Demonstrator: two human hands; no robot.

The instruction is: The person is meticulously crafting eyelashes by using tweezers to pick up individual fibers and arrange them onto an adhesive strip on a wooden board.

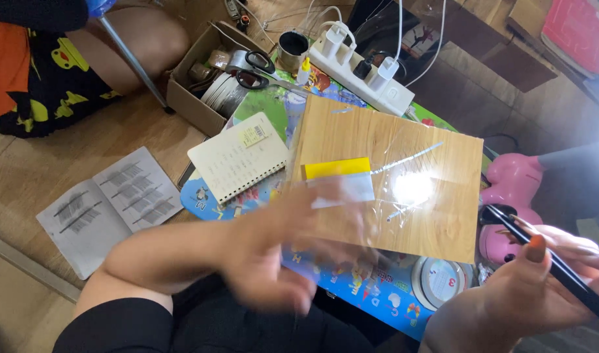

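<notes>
Head view, from the left: an open booklet (110, 209) lies on the floor, a spiral notebook (239, 155) beside it. The left hand (280, 252) is motion-blurred over the near edge of the wooden board (404, 157); its fingers look loosely spread, touching nothing I can make out. A yellow strip (337, 167) and white strip (352, 189) lie on the board under glaring clear film. The right hand (548, 281), partly cut off, has its fingers pinched around a black pen (554, 261).
</notes>
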